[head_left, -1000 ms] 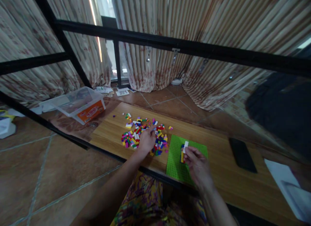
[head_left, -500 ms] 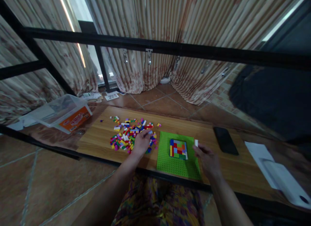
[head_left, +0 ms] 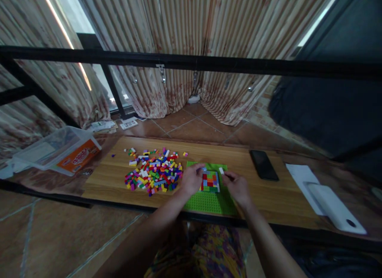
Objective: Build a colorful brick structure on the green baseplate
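Note:
My left hand (head_left: 192,178) is closed in a pinch over the left edge of the square brick build. At its fingertips shows a small pale-blue brick (head_left: 204,168), partly hidden by the fingers. My right hand (head_left: 238,186) pinches a white brick (head_left: 221,171) just off the upper right corner of the build. The multicoloured brick build (head_left: 211,180), with red, orange, green and blue pieces, sits on the green baseplate (head_left: 209,204). My left hand covers some of its left side.
A heap of loose coloured bricks (head_left: 155,172) lies on the wooden table (head_left: 110,182) left of the baseplate. A black phone (head_left: 264,165) rests to the right, with white paper (head_left: 301,178) and a white device (head_left: 337,208) beyond. A clear plastic box (head_left: 56,150) stands at far left.
My left hand has moved right from the brick heap to the build, with the pale-blue brick. My right hand still holds the white brick, now closer to the build. The whole view has shifted.

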Demonstrator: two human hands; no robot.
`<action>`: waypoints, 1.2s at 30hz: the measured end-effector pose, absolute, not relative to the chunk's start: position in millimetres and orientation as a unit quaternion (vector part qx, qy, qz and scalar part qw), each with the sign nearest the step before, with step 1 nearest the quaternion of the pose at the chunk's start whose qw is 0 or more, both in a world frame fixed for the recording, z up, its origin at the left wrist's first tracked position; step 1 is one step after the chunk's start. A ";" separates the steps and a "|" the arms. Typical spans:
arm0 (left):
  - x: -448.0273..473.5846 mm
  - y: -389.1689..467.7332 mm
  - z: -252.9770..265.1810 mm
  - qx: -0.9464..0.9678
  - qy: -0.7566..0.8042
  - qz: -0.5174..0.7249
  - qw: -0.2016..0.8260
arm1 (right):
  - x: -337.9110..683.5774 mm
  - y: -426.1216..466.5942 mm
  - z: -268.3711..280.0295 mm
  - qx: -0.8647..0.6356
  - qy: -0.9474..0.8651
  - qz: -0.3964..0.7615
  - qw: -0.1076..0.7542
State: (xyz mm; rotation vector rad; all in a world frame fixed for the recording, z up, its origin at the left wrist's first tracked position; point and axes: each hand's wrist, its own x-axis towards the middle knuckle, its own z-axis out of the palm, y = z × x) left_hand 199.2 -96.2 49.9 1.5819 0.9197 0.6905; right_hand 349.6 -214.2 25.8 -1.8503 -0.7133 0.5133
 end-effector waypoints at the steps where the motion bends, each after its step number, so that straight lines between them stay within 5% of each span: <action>1: 203.0 -98.0 50.7 0.705 0.383 0.282 0.527 | 347.3 -213.7 27.1 -0.778 -0.311 0.200 0.508; 6: 211.3 -101.7 48.4 0.796 0.356 0.271 0.409 | 336.9 -211.9 34.1 -0.811 -0.371 0.132 0.432; 17: 213.3 -97.8 36.5 0.830 0.325 0.270 0.364 | 341.1 -204.1 39.3 -0.819 -0.438 0.100 0.358; 36: 210.7 -76.2 42.0 0.904 0.236 0.175 0.310 | 349.3 -218.0 33.9 -0.787 -0.406 0.146 0.441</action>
